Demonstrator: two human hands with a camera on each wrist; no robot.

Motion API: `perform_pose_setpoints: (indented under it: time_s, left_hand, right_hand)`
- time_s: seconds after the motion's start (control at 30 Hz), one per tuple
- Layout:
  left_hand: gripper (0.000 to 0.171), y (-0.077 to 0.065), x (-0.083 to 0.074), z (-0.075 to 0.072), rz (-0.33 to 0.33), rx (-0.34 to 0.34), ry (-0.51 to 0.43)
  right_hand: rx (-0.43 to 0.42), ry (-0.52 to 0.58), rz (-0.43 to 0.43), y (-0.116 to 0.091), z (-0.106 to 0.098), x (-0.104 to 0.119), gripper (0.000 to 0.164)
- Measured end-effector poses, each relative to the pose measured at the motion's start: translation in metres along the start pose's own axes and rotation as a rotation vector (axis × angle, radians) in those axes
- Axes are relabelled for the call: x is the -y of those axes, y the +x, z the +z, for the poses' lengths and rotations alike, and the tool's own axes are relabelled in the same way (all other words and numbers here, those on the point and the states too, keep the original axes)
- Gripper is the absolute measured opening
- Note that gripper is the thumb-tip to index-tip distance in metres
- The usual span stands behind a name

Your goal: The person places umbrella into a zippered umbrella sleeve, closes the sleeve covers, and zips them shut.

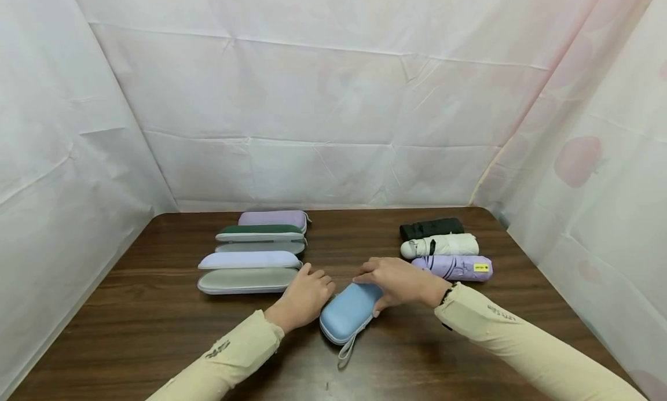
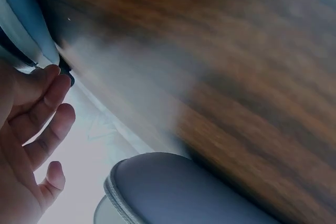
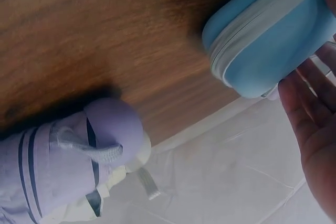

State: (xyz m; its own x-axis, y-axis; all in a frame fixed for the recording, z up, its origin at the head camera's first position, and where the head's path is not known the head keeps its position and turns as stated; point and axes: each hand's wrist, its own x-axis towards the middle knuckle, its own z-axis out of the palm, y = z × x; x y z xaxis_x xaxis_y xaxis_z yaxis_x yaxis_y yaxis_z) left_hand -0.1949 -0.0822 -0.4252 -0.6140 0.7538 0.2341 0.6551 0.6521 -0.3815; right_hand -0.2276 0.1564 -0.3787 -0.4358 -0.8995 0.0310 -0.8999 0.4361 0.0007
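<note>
A light blue zip case (image 1: pixel 350 311) lies at an angle near the middle of the table, its wrist loop hanging toward the front edge. My right hand (image 1: pixel 396 280) grips its far right end, thumb on the near side and fingers over the far one. At the case's left side is my left hand (image 1: pixel 307 294). In the left wrist view, that hand's thumb and index finger (image 2: pixel 52 74) pinch at the zip edge, where a small dark zip pull (image 2: pixel 66 72) shows; the other fingers are loosely bent. A dark gap runs along the zip there.
Left of the hands lie an open periwinkle case (image 1: pixel 250 260), an open green case (image 1: pixel 260 230) and a closed purple case (image 1: pixel 273 218). On the right are folded umbrellas: black (image 1: pixel 432 228), white (image 1: pixel 448 245) and purple (image 1: pixel 453 267). White sheeting (image 1: pixel 323 175) hangs behind the table.
</note>
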Motion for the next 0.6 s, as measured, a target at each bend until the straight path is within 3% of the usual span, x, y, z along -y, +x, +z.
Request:
perform_pose_setpoints:
  time_s: [0.3, 0.6]
  left_hand:
    - [0.005, -0.007, 0.005, 0.003, 0.009, -0.032, 0.014]
    - [0.008, -0.013, 0.011, 0.003, 0.006, -0.085, 0.001]
  right_hand:
    - [-0.063, -0.022, 0.016, -0.003, 0.006, 0.002, 0.073]
    - [-0.085, -0.030, 0.097, -0.011, 0.008, 0.007, 0.070]
